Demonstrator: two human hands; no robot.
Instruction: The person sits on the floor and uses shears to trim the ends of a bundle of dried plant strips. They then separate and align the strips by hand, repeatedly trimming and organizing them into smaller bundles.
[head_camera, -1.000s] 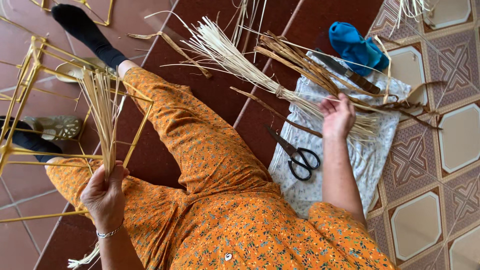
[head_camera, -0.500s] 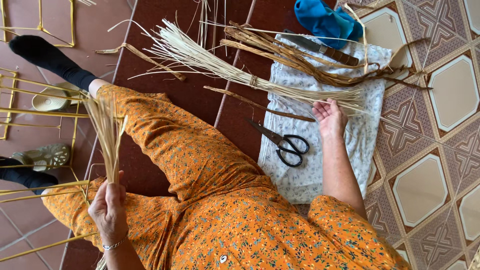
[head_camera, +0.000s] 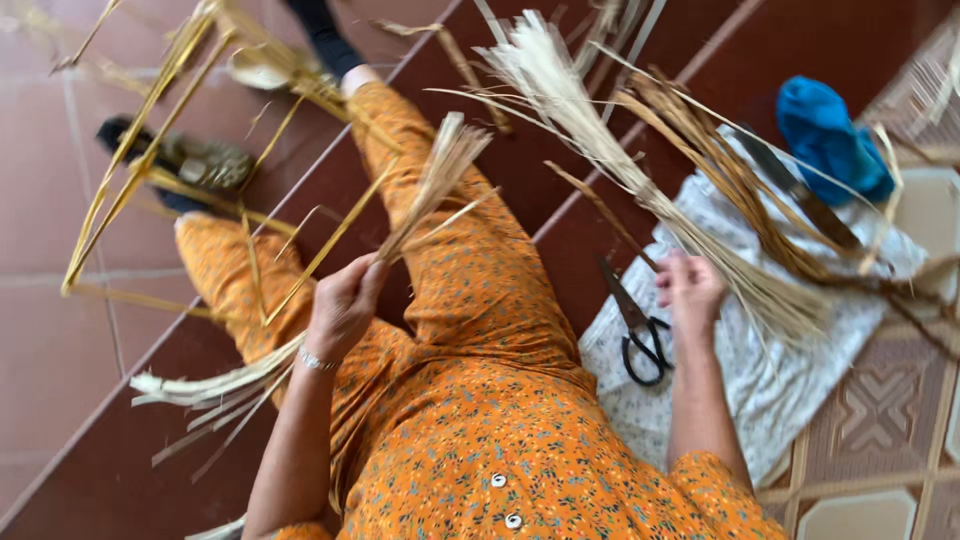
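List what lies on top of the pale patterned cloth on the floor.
On the cloth lie black-handled scissors, a pale straw bundle under the right hand, darker brown strips and a long blade. The floor beneath is hidden.

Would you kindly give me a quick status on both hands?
Left hand grips straw bunch. Right hand on the straw bundle over the cloth. Scissors beside it.

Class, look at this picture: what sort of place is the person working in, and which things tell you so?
Probably a home floor used for handcraft weaving. The person sits on a tiled floor, the left hand gripping a bundle of straw strips, the right hand at a larger straw sheaf beside scissors on a cloth.
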